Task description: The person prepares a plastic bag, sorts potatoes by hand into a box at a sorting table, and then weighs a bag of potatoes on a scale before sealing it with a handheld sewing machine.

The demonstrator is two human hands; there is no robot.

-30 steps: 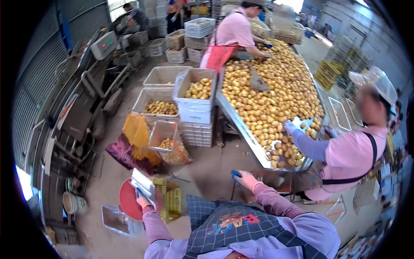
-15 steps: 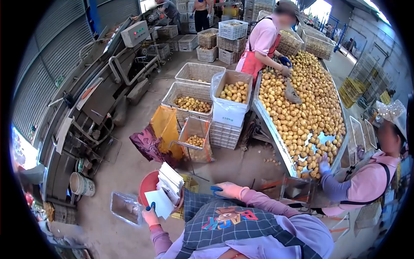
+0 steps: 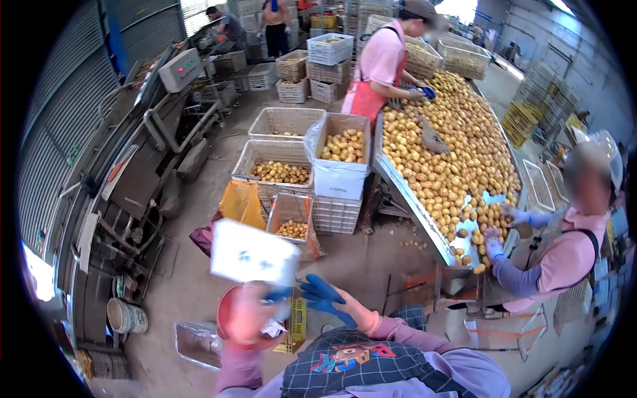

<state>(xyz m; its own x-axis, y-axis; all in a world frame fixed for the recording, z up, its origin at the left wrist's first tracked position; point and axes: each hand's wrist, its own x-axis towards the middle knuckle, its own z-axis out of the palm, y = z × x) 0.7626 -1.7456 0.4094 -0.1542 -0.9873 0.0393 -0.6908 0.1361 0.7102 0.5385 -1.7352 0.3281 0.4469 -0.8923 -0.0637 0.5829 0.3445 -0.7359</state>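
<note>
My left hand [image 3: 249,315], in a pink-and-blue glove and smeared by motion, grips a stack of white sheets [image 3: 255,255]. The stack is raised, with blurred dark marks on its face. Just right of it is my right hand [image 3: 337,302], its blue-gloved fingers stretched out, holding nothing. Partly hidden behind my left hand is a red basin [image 3: 229,308] with a scrap of white in it. A yellow crate [image 3: 298,322] shows beside the basin, under my right fingertips.
A co-worker [image 3: 385,63] and another person [image 3: 564,259] handle potatoes on a sloping table [image 3: 415,202]. A lined box of potatoes [image 3: 342,179] stands on a crate. A plastic-lined crate [image 3: 196,345] and a bucket [image 3: 126,315] are at left.
My left hand has lifted the white sheets up from the basin. My right hand has moved off my lap side toward them, fingers now spread. The seated co-worker's second hand now reaches the potatoes.
</note>
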